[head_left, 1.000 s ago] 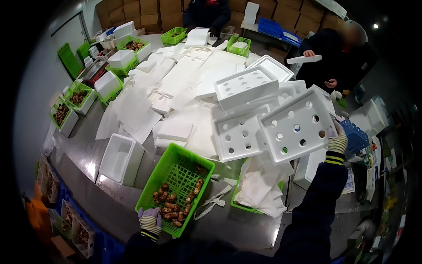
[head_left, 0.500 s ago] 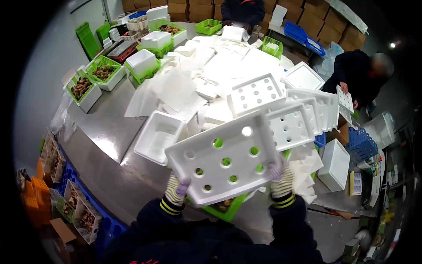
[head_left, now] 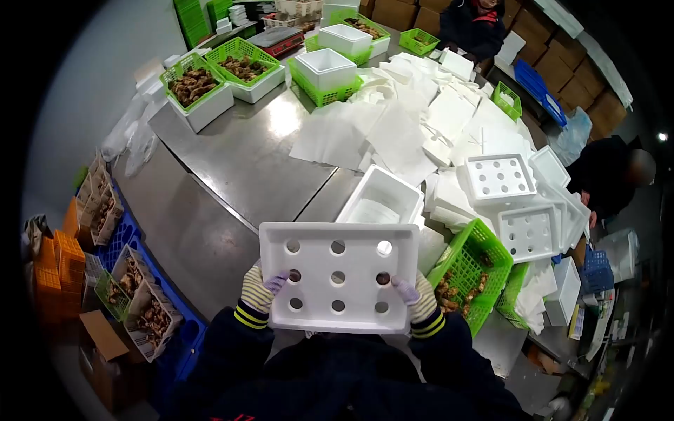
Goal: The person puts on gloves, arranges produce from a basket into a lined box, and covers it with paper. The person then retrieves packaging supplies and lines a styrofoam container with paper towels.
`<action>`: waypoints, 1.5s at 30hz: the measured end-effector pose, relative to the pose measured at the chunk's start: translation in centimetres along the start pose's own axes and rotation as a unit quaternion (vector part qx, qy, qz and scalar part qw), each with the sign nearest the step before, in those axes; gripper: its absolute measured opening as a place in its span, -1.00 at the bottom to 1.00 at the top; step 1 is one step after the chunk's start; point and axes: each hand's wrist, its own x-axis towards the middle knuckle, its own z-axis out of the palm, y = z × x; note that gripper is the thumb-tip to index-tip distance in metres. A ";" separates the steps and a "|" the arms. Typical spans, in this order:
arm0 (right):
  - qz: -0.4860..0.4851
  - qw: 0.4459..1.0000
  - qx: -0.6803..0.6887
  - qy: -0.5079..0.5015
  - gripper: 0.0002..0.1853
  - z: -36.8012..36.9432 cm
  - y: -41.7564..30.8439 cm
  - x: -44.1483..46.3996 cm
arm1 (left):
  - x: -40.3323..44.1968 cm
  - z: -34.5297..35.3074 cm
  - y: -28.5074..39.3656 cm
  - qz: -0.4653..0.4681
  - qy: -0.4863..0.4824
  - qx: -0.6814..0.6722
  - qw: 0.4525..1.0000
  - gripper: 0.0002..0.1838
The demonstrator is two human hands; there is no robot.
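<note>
A white foam tray with nine round holes (head_left: 359, 256) is held up level in front of my body. My left hand (head_left: 265, 286), in a striped glove, grips its left edge with the thumb on top. On the right edge, my right hand (head_left: 415, 295) grips it the same way. Just beyond the tray is an open white foam box (head_left: 379, 203), partly covered by it. To the right of my right hand sits a green basket (head_left: 484, 263) with brown, root-like pieces in it.
White sheets (head_left: 404, 140) cover the table's far middle. More holed trays (head_left: 500, 177) lie at the right. Green baskets of brown pieces (head_left: 193, 85) stand at the far left. One person (head_left: 472, 28) is across the table, another (head_left: 611, 172) at the right. Crates (head_left: 151, 312) stand lower left.
The holed tray has come off the pile at the right to in front of me and turned level. My left hand has left the green basket and taken the tray's left edge. The view has turned left.
</note>
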 end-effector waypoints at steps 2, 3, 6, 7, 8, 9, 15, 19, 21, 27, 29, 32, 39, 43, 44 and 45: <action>-0.030 0.997 -0.064 0.037 -0.60 1.3 0.7 -0.6 | 0.4 -0.5 0.8 0.091 0.015 0.124 0.988 -0.68; -0.032 0.996 -0.039 0.068 -0.64 2.3 0.7 -1.1 | 0.1 0.0 1.5 0.116 0.027 0.160 0.980 -0.70; -0.023 0.996 -0.002 0.087 -0.54 4.3 0.5 -1.2 | -0.1 2.4 3.3 0.131 0.052 0.172 0.975 -0.73; -0.030 0.996 -0.026 0.077 -0.50 4.7 0.9 -0.9 | -0.1 3.3 3.6 0.114 0.063 0.141 0.981 -0.72; -0.040 0.996 -0.050 0.066 -0.45 5.1 1.7 -0.5 | -0.1 4.3 3.3 0.113 0.095 0.372 0.916 -0.64; -0.126 0.973 -0.181 0.075 -0.40 6.4 3.6 -0.3 | -0.5 6.0 2.3 0.219 0.099 0.502 0.831 -0.60; -0.092 0.990 -0.027 0.103 -0.44 3.4 0.1 4.7 | 5.7 4.6 4.9 0.229 0.139 0.237 0.934 -0.63; -0.089 0.960 0.196 0.181 -0.45 -1.1 -2.8 7.8 | 12.6 -2.1 4.8 0.232 0.165 0.146 0.948 -0.53; -0.127 0.951 0.184 0.211 -0.43 -3.6 -2.7 9.0 | 17.0 -5.2 4.3 0.235 0.151 0.198 0.939 -0.46; -0.183 0.941 -0.116 0.259 -0.54 -2.9 -3.6 8.8 | 26.7 -5.6 2.8 0.231 0.100 0.224 0.942 -0.13; -0.300 0.856 -0.373 0.196 -0.55 -1.3 -4.0 9.2 | 23.8 1.3 5.1 0.036 -0.039 0.186 0.981 -0.11; -0.403 0.657 -0.633 0.074 -0.55 0.9 -3.9 10.7 | 22.7 5.2 1.8 -0.303 -0.300 -0.009 0.904 -0.17; -0.298 0.535 -0.778 0.135 -0.63 -3.9 -1.4 13.1 | 22.6 7.2 -1.7 -0.128 -0.390 0.203 0.889 -0.43; -0.252 0.546 -0.795 0.082 -0.59 -4.7 -2.3 16.5 | 22.2 9.4 0.2 0.160 -0.360 0.466 0.792 -0.46; -0.280 0.543 -0.788 0.075 -0.60 -5.2 -2.2 17.5 | 21.9 10.2 1.2 0.300 -0.330 0.584 0.679 -0.46; -0.272 0.554 -0.786 0.042 -0.58 -6.3 -1.8 18.6 | 21.6 10.9 1.6 0.344 -0.348 0.556 0.672 -0.45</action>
